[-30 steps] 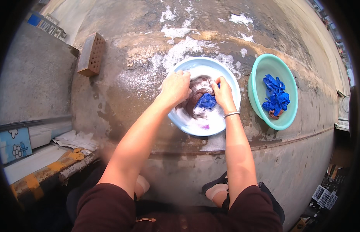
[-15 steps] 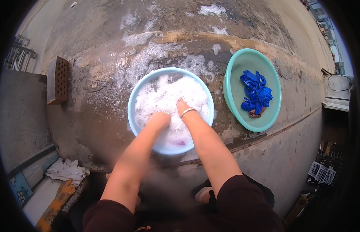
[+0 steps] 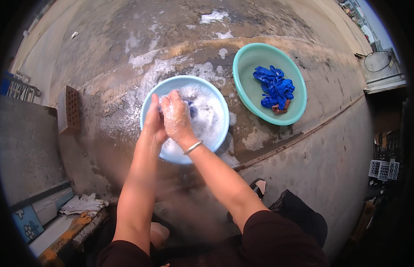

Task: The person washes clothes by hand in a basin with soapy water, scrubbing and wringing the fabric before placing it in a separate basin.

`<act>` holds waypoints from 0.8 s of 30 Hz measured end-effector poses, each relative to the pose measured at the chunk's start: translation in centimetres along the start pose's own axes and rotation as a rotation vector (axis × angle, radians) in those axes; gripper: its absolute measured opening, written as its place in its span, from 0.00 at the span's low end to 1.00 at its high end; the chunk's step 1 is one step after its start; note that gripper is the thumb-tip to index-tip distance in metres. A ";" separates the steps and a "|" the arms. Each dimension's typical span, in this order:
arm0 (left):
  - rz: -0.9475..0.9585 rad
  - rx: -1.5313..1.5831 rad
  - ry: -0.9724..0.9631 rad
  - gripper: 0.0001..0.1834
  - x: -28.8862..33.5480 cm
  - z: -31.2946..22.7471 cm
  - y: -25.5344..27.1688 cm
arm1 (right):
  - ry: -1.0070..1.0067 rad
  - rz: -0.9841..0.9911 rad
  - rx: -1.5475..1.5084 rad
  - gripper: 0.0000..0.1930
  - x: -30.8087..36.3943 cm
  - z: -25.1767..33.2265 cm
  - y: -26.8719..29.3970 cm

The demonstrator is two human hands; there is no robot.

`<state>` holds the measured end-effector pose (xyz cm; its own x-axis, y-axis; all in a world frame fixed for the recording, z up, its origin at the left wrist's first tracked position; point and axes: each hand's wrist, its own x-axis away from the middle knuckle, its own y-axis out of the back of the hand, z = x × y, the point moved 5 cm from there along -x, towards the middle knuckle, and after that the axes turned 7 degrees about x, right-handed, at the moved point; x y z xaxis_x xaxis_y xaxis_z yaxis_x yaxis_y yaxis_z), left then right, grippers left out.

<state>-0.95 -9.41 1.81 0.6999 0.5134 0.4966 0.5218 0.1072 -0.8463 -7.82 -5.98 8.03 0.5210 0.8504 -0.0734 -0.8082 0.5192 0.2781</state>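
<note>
Over the light blue basin [image 3: 228, 127] of white suds [image 3: 209, 100], my two hands are pressed together, wet with foam. My right hand [image 3: 176, 116] is closed, its knuckles upward, and a silver bangle [image 3: 193, 147] circles that wrist. Against it lies my left hand [image 3: 154, 120], curled in from the left. Dark blue wet cloth [image 3: 192, 109] shows beside the right fingers and in the gap between the hands; most of it is hidden by fingers and foam. To the right, a green basin [image 3: 300, 104] holds crumpled blue cloth [image 3: 276, 86] and a small brownish cloth piece [image 3: 280, 107].
Wet concrete with spilled foam [image 3: 147, 60] surrounds the basins. A perforated brick [image 3: 69, 109] stands at the left. Pale rags [image 3: 84, 204] lie at the lower left, near a ledge. White plastic crates [image 3: 384, 170] sit at the far right, below the concrete edge.
Both hands have come up out of the suds and together at the left of the basin. Dark blue cloth now shows there. The view has shifted, so the basins appear further left.
</note>
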 end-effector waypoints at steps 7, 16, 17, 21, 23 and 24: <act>0.042 -0.124 -0.186 0.21 -0.1 -1.5 5.7 | 0.313 -0.134 0.034 0.07 5.8 6.1 -2.2; -0.338 -0.106 -0.203 0.21 0.3 1.7 2.1 | 0.032 -0.081 0.335 0.15 2.3 -4.4 -0.8; -0.344 -0.069 -0.194 0.23 1.1 0.4 2.4 | -0.001 -0.090 0.276 0.15 3.3 -4.7 -2.1; -0.550 -0.317 -0.495 0.19 1.1 1.8 2.8 | -0.257 -0.012 0.001 0.14 1.2 -6.4 -0.2; -0.529 -0.228 -0.408 0.15 1.2 3.9 1.8 | -0.568 -0.020 -0.157 0.16 0.6 -6.3 1.6; -0.489 -0.173 -0.341 0.15 0.8 3.4 2.0 | -0.305 -0.046 0.142 0.16 0.8 -5.8 1.1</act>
<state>-0.98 -5.90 -0.13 0.1791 0.6860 0.7052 0.8343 0.2740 -0.4785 -9.92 -4.27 2.72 0.6318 0.7504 0.1944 -0.7465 0.5214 0.4134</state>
